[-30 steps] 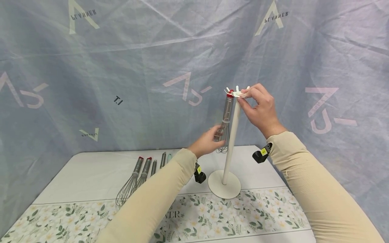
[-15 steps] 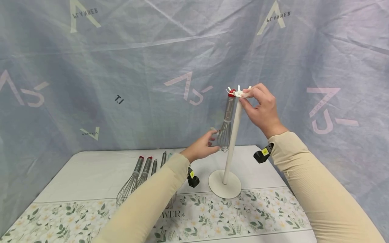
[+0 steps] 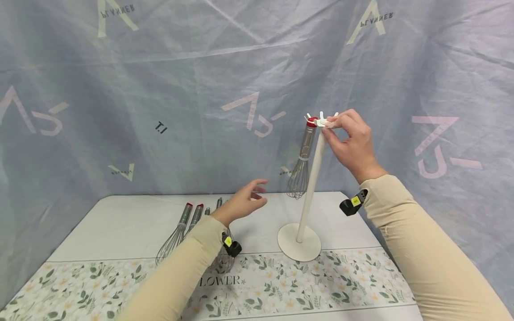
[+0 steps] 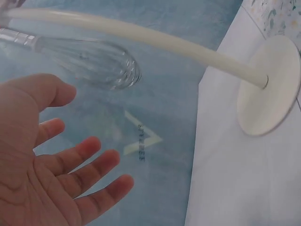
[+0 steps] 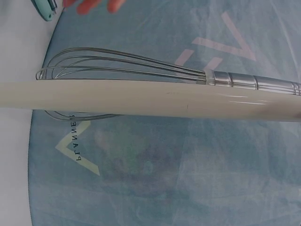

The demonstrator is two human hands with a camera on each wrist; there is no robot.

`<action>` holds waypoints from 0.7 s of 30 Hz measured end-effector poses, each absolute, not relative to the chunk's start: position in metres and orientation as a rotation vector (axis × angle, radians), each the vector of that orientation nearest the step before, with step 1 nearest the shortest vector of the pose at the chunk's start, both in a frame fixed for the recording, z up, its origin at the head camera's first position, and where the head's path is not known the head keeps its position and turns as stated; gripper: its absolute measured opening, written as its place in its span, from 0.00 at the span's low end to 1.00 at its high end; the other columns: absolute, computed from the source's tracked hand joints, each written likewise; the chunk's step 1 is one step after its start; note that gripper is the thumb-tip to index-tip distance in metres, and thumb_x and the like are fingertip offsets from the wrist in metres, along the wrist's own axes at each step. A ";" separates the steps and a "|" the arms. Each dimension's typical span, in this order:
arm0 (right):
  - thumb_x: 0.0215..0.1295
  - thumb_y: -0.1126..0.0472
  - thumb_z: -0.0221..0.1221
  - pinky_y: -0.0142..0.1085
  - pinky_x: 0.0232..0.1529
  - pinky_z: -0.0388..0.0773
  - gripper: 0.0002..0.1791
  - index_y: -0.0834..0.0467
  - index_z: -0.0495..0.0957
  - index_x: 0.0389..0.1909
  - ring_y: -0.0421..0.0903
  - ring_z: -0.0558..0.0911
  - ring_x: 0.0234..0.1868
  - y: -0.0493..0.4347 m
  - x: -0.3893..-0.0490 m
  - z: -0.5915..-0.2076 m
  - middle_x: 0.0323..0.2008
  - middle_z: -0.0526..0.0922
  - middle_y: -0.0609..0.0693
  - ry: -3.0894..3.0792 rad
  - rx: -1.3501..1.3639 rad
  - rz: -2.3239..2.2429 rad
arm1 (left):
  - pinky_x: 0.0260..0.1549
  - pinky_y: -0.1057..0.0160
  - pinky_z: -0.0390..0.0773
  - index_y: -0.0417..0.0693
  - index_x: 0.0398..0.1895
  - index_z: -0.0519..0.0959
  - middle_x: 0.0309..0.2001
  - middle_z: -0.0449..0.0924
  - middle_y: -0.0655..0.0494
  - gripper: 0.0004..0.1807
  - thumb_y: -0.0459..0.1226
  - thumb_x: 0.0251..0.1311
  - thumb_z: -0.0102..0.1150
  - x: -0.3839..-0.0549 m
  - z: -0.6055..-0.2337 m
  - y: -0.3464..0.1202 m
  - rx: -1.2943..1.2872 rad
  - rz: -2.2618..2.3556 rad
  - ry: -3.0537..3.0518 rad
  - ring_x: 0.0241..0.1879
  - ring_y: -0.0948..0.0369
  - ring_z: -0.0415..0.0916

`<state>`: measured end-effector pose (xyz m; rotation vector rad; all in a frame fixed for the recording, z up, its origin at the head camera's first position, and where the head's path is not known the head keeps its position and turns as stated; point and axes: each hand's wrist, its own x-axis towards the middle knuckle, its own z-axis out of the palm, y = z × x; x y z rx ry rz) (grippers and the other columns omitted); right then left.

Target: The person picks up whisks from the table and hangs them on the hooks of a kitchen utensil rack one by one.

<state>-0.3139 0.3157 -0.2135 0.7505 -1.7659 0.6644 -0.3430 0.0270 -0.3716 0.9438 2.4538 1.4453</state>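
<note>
Whisk (image 3: 304,157), one hanging, one white stand (image 3: 310,185)

In the right wrist view, the pole (image 5: 150,99) hides part of the hanging whisk (image 5: 178,73).

This looks like a curtained-off booth (printed fabric (image 3: 180,111) hangs behind a flower-patterned table (image 3: 136,227)).
</note>
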 end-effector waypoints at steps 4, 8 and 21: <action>0.56 0.76 0.70 0.28 0.53 0.76 0.08 0.65 0.80 0.30 0.57 0.85 0.47 0.315 -0.314 -0.214 0.35 0.79 0.59 -1.768 0.742 0.664 | 0.58 0.47 0.75 0.59 0.77 0.61 0.65 0.72 0.50 0.30 0.39 0.74 0.56 -0.338 -0.376 0.004 0.961 1.479 2.474 0.61 0.52 0.74; 0.57 0.75 0.70 0.29 0.54 0.76 0.08 0.65 0.80 0.29 0.56 0.85 0.48 0.314 -0.312 -0.213 0.35 0.79 0.59 -1.775 0.742 0.661 | 0.59 0.46 0.73 0.60 0.75 0.63 0.65 0.72 0.52 0.28 0.40 0.75 0.55 -0.334 -0.377 -0.019 0.932 1.500 2.506 0.60 0.53 0.74; 0.60 0.74 0.68 0.34 0.57 0.76 0.07 0.66 0.78 0.30 0.55 0.84 0.49 0.317 -0.309 -0.212 0.36 0.78 0.59 -1.824 0.727 0.610 | 0.59 0.41 0.73 0.53 0.75 0.62 0.63 0.73 0.45 0.27 0.39 0.76 0.53 -0.322 -0.398 -0.083 0.732 1.660 2.627 0.64 0.45 0.71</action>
